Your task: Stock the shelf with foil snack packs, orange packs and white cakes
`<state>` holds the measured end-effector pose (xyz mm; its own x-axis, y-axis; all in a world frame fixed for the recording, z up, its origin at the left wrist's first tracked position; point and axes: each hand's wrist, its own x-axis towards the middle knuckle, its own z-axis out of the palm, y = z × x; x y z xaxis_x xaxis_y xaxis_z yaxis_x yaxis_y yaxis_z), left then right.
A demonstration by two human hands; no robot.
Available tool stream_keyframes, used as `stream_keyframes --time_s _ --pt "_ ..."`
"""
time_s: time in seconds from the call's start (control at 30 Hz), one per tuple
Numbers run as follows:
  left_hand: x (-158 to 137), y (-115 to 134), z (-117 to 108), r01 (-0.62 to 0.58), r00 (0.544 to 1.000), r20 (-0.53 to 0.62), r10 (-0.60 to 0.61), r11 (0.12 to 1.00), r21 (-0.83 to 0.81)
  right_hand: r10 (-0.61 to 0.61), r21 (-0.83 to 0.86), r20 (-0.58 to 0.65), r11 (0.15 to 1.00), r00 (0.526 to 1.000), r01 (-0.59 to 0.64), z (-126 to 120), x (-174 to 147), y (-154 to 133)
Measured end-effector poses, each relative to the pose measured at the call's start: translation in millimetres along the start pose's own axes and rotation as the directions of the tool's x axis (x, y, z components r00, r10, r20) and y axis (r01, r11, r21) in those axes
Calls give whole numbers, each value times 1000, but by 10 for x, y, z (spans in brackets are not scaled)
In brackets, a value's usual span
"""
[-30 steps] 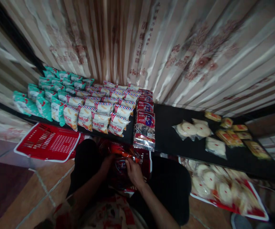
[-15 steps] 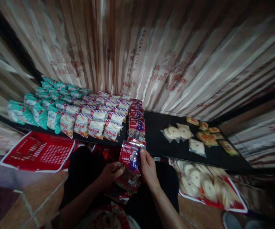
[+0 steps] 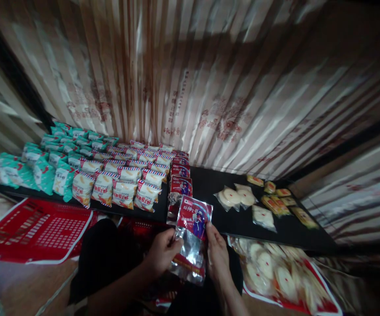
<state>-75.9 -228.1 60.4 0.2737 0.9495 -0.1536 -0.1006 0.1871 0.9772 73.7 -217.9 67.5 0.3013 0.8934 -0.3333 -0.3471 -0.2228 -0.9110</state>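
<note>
Two hands (image 3: 161, 253) hold one red packet (image 3: 193, 232); perhaps seven yellow packs (image 3: 271, 204) lie right.

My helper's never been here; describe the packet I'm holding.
In front of the curtain is a black table. At its near edge, the left hand and right hand hold a red packet with a silver middle. Unlike the lined-up red packets behind it, it is held.
</note>
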Motion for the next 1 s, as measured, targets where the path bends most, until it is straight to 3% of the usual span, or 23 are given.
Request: stream_keyframes --time_s 0.17,0.4,0.57,0.67,0.77,0.87,1.0 --pt "239 86 203 -62 995 -78 66 996 58 -1 -16 -36 1000 999 0 -40 30 -70" --pt "708 148 271 -30 980 -186 64 984 177 -12 32 40 999 999 11 -99 206 -103" --pt "896 285 275 -122 929 -298 221 941 317 -109 22 22 994 994 108 31 596 -259" --pt "925 340 271 -171 872 -296 389 810 560 -181 5 9 983 983 181 159 916 -348" --pt "949 348 271 -222 867 -128 482 603 766 -232 -82 18 969 972 233 283 1248 -392" --pt "1018 334 269 -212 899 -28 436 492 844 -271 -260 33 927 962 270 388 1534 -400" --pt "1180 313 237 -130 931 -48 363 449 884 -332 -435 58 841 942 323 504 1794 -409"
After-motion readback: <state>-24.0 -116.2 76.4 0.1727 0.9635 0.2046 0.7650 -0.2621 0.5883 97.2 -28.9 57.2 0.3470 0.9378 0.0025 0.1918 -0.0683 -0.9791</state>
